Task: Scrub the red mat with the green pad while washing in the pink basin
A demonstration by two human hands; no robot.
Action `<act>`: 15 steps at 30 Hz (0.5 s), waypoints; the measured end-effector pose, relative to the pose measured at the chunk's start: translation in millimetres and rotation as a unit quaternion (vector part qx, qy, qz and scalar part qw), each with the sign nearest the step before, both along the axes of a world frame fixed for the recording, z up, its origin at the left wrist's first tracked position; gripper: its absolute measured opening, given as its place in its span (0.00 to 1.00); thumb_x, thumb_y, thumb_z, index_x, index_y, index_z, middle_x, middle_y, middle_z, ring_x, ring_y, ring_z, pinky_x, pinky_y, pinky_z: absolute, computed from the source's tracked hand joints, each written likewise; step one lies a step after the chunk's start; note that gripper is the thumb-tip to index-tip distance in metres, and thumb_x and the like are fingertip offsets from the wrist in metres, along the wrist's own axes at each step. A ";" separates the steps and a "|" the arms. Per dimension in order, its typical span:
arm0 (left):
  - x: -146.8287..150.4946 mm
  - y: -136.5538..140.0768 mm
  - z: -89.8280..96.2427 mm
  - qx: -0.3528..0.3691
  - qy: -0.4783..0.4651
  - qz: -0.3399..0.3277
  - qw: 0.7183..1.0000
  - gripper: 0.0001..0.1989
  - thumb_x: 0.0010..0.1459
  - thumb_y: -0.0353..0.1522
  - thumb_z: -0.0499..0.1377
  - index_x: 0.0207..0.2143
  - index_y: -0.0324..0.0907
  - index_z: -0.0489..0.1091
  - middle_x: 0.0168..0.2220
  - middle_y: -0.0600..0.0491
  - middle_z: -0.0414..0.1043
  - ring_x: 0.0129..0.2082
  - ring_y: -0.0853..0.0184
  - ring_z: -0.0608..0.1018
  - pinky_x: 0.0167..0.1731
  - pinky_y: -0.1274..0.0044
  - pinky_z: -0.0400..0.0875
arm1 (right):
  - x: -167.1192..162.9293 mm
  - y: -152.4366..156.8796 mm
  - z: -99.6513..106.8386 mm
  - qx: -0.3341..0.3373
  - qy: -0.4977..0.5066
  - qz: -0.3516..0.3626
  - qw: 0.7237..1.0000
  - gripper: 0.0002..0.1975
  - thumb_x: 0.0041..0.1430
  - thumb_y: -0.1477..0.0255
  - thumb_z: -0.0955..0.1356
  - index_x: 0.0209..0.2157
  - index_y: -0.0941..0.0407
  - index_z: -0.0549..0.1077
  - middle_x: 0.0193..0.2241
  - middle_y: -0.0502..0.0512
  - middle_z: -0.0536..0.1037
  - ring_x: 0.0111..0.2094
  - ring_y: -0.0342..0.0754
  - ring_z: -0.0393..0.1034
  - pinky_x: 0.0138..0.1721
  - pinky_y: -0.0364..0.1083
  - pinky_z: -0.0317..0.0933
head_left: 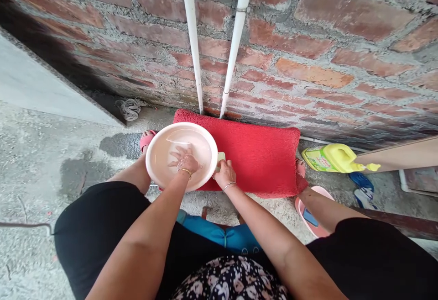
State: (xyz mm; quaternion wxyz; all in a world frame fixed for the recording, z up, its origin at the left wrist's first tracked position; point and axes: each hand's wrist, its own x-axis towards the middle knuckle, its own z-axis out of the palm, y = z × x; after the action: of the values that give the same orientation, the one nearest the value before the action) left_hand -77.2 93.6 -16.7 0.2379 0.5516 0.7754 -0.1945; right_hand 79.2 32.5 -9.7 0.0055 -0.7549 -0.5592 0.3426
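A round pale pink basin of water stands on the left part of a red cloth-covered surface. Inside it, my left hand is dipped in the water with its fingers spread, holding nothing. Just outside the basin's right rim, my right hand is closed around a small pale green block. Only the block's upper end shows; the fingers hide the rest, and I cannot make out exactly what it is.
A brick wall with two white pipes rises behind. To the right lie a yellow jug, a pink tub holding a blue item, and a blue-white slipper. A bundled grey cloth lies left.
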 end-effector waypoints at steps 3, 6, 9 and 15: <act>0.6 -0.1 2.7 0.008 -0.012 0.006 1.000 0.59 0.50 0.43 0.69 0.75 0.47 0.36 0.74 0.28 0.30 0.70 0.24 0.40 0.52 0.33 0.54 | 11.3 7.0 4.9 -0.025 -0.014 0.034 0.999 0.17 0.55 0.58 0.72 0.44 0.50 0.73 0.48 0.55 0.70 0.45 0.52 0.72 0.41 0.47 0.63; 1.7 0.0 6.9 0.008 -0.022 0.011 1.000 0.58 0.51 0.42 0.69 0.75 0.47 0.36 0.74 0.28 0.28 0.70 0.24 0.40 0.53 0.33 0.53 | 37.9 6.5 8.5 -0.037 -0.039 0.024 0.998 0.18 0.53 0.58 0.73 0.44 0.49 0.73 0.46 0.53 0.70 0.44 0.50 0.72 0.41 0.46 0.63; 2.0 -0.3 11.3 -0.003 -0.028 0.021 0.999 0.58 0.51 0.41 0.69 0.75 0.47 0.37 0.74 0.29 0.27 0.70 0.24 0.39 0.53 0.32 0.53 | 82.2 -2.9 9.7 -0.038 -0.077 -0.028 0.996 0.18 0.53 0.58 0.73 0.44 0.49 0.74 0.45 0.52 0.70 0.42 0.49 0.72 0.39 0.45 0.62; 2.4 -2.1 15.2 0.017 -0.030 0.007 0.999 0.58 0.52 0.43 0.69 0.75 0.44 0.38 0.73 0.27 0.30 0.69 0.22 0.40 0.54 0.34 0.53 | 215.3 -35.9 18.0 -0.047 -0.159 -0.160 0.973 0.19 0.54 0.56 0.73 0.43 0.53 0.75 0.44 0.57 0.71 0.39 0.50 0.72 0.38 0.47 0.62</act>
State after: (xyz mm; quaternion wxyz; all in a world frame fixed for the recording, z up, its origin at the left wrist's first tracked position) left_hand -74.8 91.5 -1.5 0.2528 0.5555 0.7752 -0.1629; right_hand 294.6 -3.3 8.3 -0.0642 -0.8791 -0.4078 0.2382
